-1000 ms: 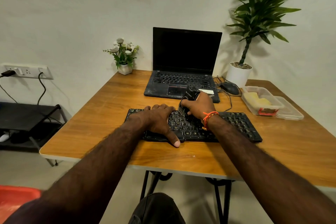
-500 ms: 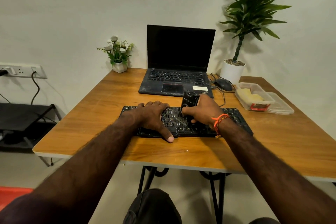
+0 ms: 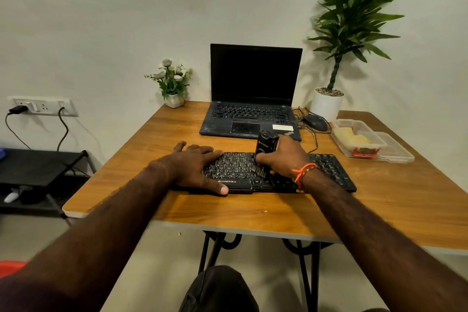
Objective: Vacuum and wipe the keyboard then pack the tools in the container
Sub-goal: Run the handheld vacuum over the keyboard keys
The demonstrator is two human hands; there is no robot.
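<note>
A black keyboard (image 3: 329, 170) lies across the wooden table (image 3: 253, 210) near its front edge. My left hand (image 3: 195, 164) rests flat on the keyboard's left end, fingers spread and thumb over the front edge. My right hand (image 3: 286, 157) grips a small black handheld vacuum (image 3: 266, 145), tilted, its brush head (image 3: 258, 171) down on the keys near the keyboard's middle. A clear plastic container (image 3: 354, 139) holding a yellow cloth (image 3: 352, 134) stands at the table's right, its lid (image 3: 397, 152) beside it.
An open black laptop (image 3: 253, 99) sits behind the keyboard, with a mouse (image 3: 315, 121) and cables to its right. A small flower pot (image 3: 173, 83) and a tall potted plant (image 3: 329, 104) stand at the back. A wall socket (image 3: 43, 106) and black shelf (image 3: 38, 164) are on the left.
My right hand has drawn the vacuum's brush from the far key rows toward the near rows. The left hand has stayed on the keyboard's left end.
</note>
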